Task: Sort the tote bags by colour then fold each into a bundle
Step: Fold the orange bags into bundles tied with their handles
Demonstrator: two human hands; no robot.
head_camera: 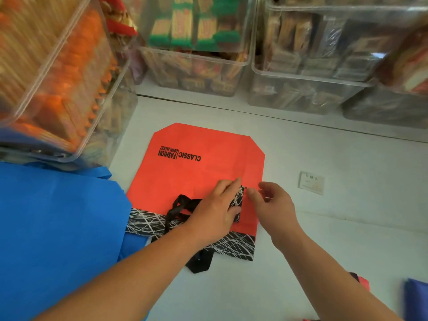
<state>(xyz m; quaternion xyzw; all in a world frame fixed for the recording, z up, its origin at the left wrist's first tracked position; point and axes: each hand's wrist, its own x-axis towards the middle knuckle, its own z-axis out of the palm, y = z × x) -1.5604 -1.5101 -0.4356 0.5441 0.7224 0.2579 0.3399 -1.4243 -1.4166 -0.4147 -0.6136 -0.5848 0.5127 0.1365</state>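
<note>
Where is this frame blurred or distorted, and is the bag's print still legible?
Head view: the clear plastic snack bins along the top and left are smeared by motion blur. Head view: the red-orange tote bag, left hand and right hand are fairly sharp, and the black lettering is legible though upside down. Head view: light is soft and even, with faint shadows.

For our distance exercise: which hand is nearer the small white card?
Right. The right hand pinches the red tote bag just left of the white card; the left hand presses the bag farther left.

Matt red tote bag [196, 167], glossy clear plastic bins [194, 66].
</note>
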